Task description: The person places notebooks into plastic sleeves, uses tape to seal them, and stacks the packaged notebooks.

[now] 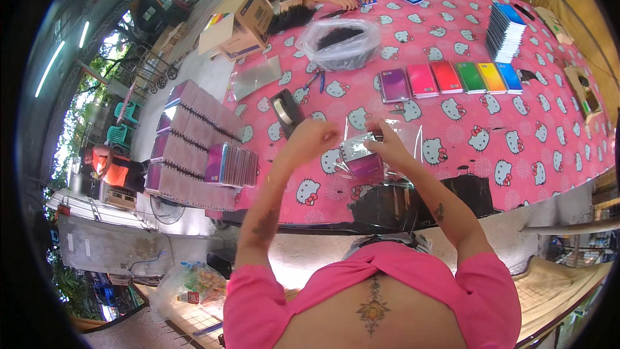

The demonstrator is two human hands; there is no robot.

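Right hand (386, 147) fingers gripping a clear bag (361, 155) over the pink tabletop (516, 129), left hand (313, 137) fingers closed beside the bag, tape dispenser (286, 110) left of the bag

Pink cartoon-cat tablecloth (516, 123) covering long table, daylight pouring in at left, strip lights (50, 68) glowing overhead, teal chairs (123, 123) standing outside.

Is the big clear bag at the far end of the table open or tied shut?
Open. The clear bag stands with its mouth spread wide and its rim rolled outward, so the dark contents show from above; no knot or tie is visible.
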